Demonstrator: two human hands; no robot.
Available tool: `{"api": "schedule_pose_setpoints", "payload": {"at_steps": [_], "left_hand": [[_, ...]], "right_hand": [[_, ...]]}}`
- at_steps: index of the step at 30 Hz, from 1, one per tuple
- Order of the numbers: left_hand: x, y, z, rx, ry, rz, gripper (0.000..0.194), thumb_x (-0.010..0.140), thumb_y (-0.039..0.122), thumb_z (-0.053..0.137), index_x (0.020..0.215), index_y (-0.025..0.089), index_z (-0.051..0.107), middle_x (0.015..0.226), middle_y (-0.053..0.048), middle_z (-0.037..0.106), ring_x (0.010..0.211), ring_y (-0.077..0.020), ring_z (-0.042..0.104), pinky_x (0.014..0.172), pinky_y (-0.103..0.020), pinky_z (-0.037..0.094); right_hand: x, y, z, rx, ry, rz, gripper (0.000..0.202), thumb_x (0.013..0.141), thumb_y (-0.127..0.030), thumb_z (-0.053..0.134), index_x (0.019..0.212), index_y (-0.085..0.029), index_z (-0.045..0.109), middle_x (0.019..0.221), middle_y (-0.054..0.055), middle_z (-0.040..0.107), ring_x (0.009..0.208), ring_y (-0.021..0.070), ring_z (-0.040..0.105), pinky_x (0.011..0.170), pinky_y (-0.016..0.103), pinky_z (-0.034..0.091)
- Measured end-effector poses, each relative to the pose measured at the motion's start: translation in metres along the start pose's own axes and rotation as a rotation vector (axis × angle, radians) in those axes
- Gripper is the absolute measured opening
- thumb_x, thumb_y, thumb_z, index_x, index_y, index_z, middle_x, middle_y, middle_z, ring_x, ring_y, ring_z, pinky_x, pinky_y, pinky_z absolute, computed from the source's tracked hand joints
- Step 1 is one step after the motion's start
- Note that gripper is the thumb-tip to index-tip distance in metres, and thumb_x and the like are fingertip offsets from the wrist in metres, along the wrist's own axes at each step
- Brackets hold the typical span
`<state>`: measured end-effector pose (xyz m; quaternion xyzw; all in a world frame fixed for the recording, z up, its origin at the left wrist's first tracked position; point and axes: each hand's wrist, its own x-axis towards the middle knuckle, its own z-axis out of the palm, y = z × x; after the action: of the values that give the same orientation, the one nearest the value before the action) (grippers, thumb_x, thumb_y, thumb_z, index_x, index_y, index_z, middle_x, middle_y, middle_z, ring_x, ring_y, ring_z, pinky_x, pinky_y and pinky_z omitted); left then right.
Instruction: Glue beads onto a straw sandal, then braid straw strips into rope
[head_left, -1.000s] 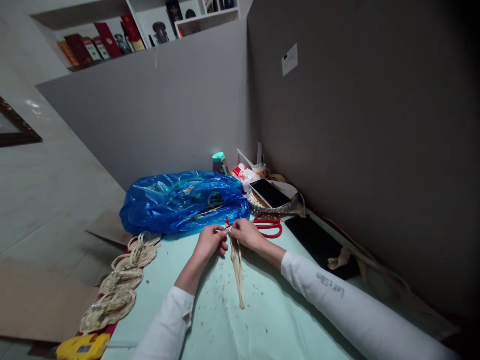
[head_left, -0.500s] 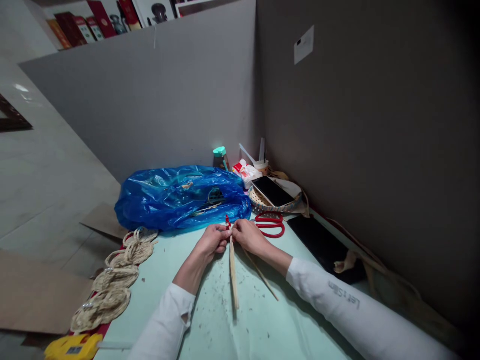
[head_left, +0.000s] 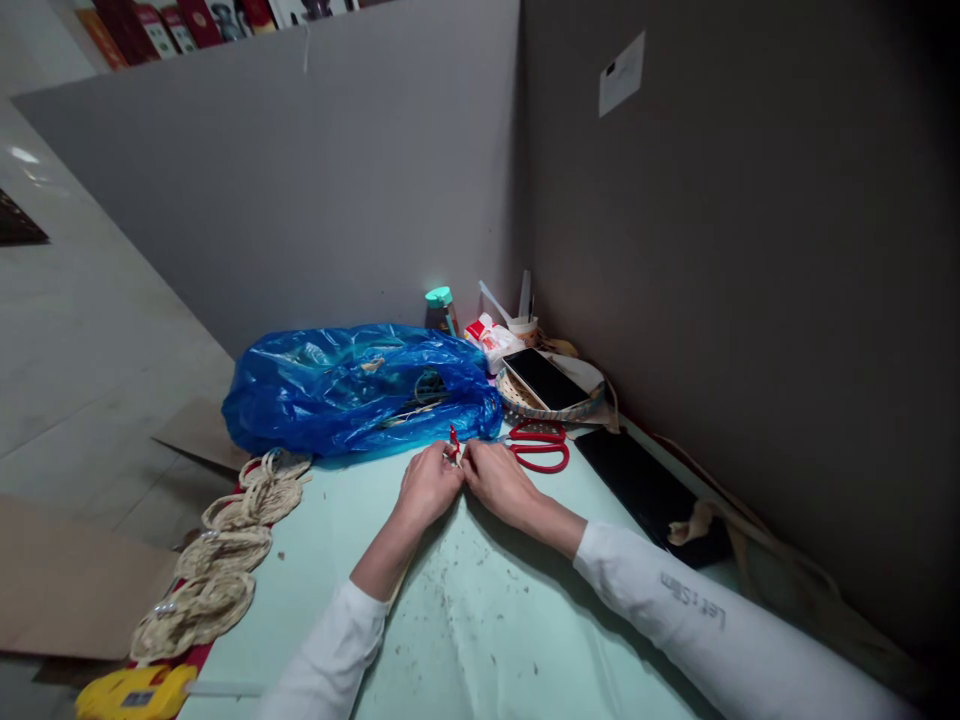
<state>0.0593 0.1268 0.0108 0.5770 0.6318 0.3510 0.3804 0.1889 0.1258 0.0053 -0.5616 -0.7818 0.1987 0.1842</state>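
Observation:
My left hand [head_left: 431,482] and my right hand [head_left: 496,482] meet above the middle of the table, fingers pinched together. Between their fingertips a small pale bit of the straw strands [head_left: 460,461] shows. A thin length of straw also peeks out along the inside of my left forearm; the rest is hidden under that hand. Just beyond the fingertips stands a small red pointed piece [head_left: 454,436], too small to identify. To the right of my right hand lie red-handled scissors [head_left: 551,459], their blades partly hidden behind it.
A blue plastic bag [head_left: 322,390] lies behind the hands. Woven straw pieces [head_left: 225,552] line the left edge, with a yellow glue gun [head_left: 139,692] nearer. At right are a basket [head_left: 517,402] holding a phone [head_left: 547,379], and a black slab [head_left: 645,490].
The straw strands hanging toward me between my hands have swung left, under my left hand and forearm. My left hand has turned, its back now upward. The view has shifted slightly.

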Motion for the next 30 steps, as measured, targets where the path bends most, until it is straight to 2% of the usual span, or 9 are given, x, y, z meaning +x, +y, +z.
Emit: {"api": "schedule_pose_setpoints", "payload": {"at_steps": [3, 5, 8, 11, 16, 23, 26, 30], "left_hand": [[-0.003, -0.002, 0.0, -0.067, -0.043, -0.026, 0.02, 0.061, 0.01, 0.057, 0.077, 0.021, 0.056, 0.052, 0.006, 0.046, 0.047, -0.0114, 0.043, 0.048, -0.022, 0.022], [-0.004, -0.003, -0.001, -0.141, -0.094, -0.079, 0.017, 0.064, 0.014, 0.054, 0.08, 0.021, 0.052, 0.048, 0.009, 0.041, 0.038, -0.0089, 0.035, 0.042, -0.021, 0.02], [-0.003, -0.003, -0.002, -0.251, -0.156, -0.147, 0.007, 0.068, 0.022, 0.053, 0.073, 0.019, 0.049, 0.049, 0.009, 0.039, 0.034, -0.0043, 0.022, 0.037, -0.019, 0.013], [0.0, -0.004, -0.004, -0.317, -0.179, -0.171, 0.016, 0.066, 0.029, 0.06, 0.066, 0.017, 0.05, 0.052, 0.005, 0.047, 0.034, -0.0013, 0.019, 0.035, -0.019, 0.01], [0.003, -0.007, 0.0, -0.348, -0.151, -0.187, 0.018, 0.062, 0.026, 0.065, 0.059, 0.016, 0.051, 0.046, 0.004, 0.048, 0.032, -0.0015, 0.022, 0.034, -0.018, 0.01], [0.002, -0.011, 0.009, -0.334, -0.019, -0.169, 0.012, 0.059, 0.015, 0.062, 0.051, 0.015, 0.053, 0.041, 0.002, 0.053, 0.03, -0.0026, 0.028, 0.034, -0.019, 0.013], [0.003, -0.015, 0.01, -0.343, 0.019, -0.17, 0.008, 0.058, 0.013, 0.06, 0.051, 0.015, 0.055, 0.039, 0.003, 0.052, 0.029, -0.0031, 0.03, 0.034, -0.019, 0.014], [0.004, -0.019, 0.006, -0.372, -0.023, -0.201, 0.007, 0.058, 0.015, 0.061, 0.052, 0.015, 0.056, 0.03, 0.004, 0.045, 0.027, -0.0049, 0.032, 0.034, -0.019, 0.012]], "right_hand": [[0.0, 0.001, 0.002, -0.009, 0.009, -0.012, 0.023, 0.093, -0.02, 0.039, 0.096, -0.013, 0.06, 0.088, 0.01, 0.069, 0.076, 0.0195, 0.062, 0.06, 0.028, 0.028], [-0.001, 0.002, 0.004, -0.016, 0.012, -0.016, 0.023, 0.094, -0.021, 0.038, 0.096, -0.013, 0.059, 0.087, 0.01, 0.069, 0.075, 0.0188, 0.062, 0.059, 0.028, 0.028], [-0.002, 0.002, 0.005, -0.036, 0.019, -0.028, 0.023, 0.095, -0.021, 0.037, 0.096, -0.013, 0.058, 0.086, 0.01, 0.069, 0.075, 0.0186, 0.062, 0.058, 0.028, 0.026], [-0.002, 0.003, 0.003, -0.063, 0.014, -0.046, 0.02, 0.094, -0.022, 0.04, 0.097, -0.013, 0.058, 0.086, 0.01, 0.069, 0.073, 0.0191, 0.062, 0.056, 0.029, 0.024], [-0.002, 0.008, -0.005, -0.099, -0.006, -0.078, 0.018, 0.091, -0.02, 0.044, 0.086, -0.014, 0.061, 0.083, 0.011, 0.069, 0.073, 0.0201, 0.063, 0.056, 0.03, 0.023], [-0.005, 0.006, -0.01, -0.108, 0.009, -0.07, 0.018, 0.087, -0.02, 0.046, 0.08, -0.014, 0.062, 0.079, 0.011, 0.068, 0.071, 0.0199, 0.062, 0.055, 0.029, 0.023], [-0.01, -0.002, -0.008, -0.101, 0.018, -0.069, 0.022, 0.088, -0.021, 0.043, 0.083, -0.014, 0.063, 0.08, 0.011, 0.069, 0.071, 0.0195, 0.062, 0.055, 0.029, 0.025], [-0.021, -0.012, -0.001, -0.103, -0.004, -0.113, 0.022, 0.089, -0.02, 0.042, 0.093, -0.014, 0.063, 0.084, 0.01, 0.069, 0.071, 0.0192, 0.062, 0.058, 0.028, 0.027]]}}
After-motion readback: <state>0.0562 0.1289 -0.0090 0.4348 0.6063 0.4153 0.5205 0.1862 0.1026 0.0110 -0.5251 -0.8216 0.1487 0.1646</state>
